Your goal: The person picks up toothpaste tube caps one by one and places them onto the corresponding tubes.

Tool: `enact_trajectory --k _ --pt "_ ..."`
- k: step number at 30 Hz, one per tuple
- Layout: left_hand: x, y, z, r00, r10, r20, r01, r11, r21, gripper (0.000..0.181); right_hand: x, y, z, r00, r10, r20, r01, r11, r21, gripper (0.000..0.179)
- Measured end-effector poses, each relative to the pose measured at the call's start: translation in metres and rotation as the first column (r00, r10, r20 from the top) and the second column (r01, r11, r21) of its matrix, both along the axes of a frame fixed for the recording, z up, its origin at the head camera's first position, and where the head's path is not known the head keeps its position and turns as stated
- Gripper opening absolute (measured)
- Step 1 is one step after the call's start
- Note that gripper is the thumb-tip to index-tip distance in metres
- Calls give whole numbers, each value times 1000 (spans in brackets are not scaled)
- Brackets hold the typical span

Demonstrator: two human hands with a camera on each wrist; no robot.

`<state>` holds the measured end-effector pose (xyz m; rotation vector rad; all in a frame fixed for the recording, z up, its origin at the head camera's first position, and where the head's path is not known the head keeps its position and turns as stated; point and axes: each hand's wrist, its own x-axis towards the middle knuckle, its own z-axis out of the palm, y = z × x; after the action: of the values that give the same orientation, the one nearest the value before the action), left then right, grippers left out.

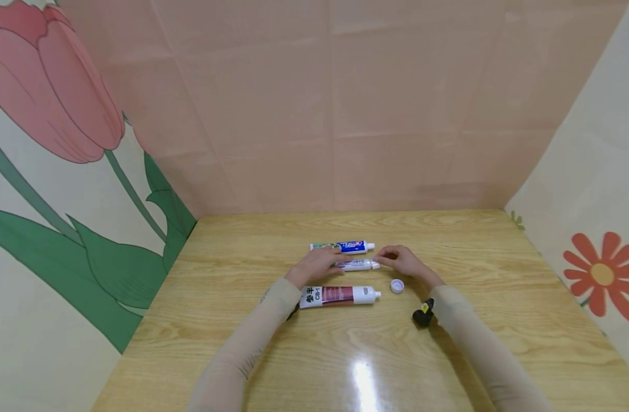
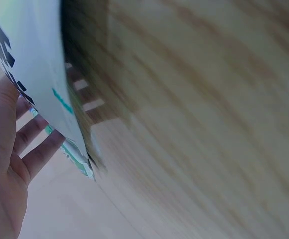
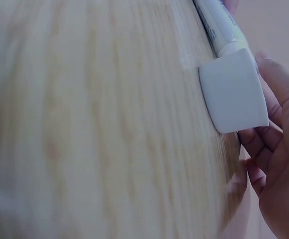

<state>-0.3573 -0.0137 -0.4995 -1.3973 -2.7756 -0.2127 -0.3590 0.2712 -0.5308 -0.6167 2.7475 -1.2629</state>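
In the head view, my left hand (image 1: 316, 265) holds the middle, white toothpaste tube (image 1: 357, 265) between thumb and fingers, covering its left end. The fingertips of my right hand (image 1: 404, 262) pinch the white cap (image 1: 375, 264) at that tube's right end. Behind lies a blue and green toothpaste tube (image 1: 353, 247) with its narrow nozzle bare. Nearer me is a maroon and white toothpaste tube (image 1: 340, 295), its nozzle also bare. The left wrist view shows this tube's white end (image 2: 40, 59) close up, partly in front of the left fingers (image 2: 40, 149).
A loose white round cap (image 1: 397, 286) lies on the wooden table (image 1: 304, 355), just right of the maroon tube's nozzle. A black wrist device (image 1: 424, 313) sits under the right wrist. A pink-beige covering (image 1: 335, 114) stands behind the table, with flower-patterned panels at both sides.
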Motion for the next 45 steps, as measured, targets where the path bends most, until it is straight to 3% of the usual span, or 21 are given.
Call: enact_trajectory --k 9,22,29,38,45 --pt "-1 0 1 1000 -8 -25 8 1000 1 46 -1 -2 4 1000 -10 -15 11 998 68 22" --pt "-2 1 0 1000 -8 -30 7 1000 -15 47 3 -5 11 1000 -1 -10 1 998 56 22" --pt "-1 0 1 1000 2 -10 -2 1000 -5 48 2 0 6 999 -7 46 9 999 -37 33" --pt "0 1 -1 1000 1 -23 -1 1000 4 48 1 10 -4 981 123 153 -90 974 -210 39" --pt "0 2 -2 1000 11 -26 -11 1000 -9 47 7 10 -1 973 176 149 -129 951 -280 39"
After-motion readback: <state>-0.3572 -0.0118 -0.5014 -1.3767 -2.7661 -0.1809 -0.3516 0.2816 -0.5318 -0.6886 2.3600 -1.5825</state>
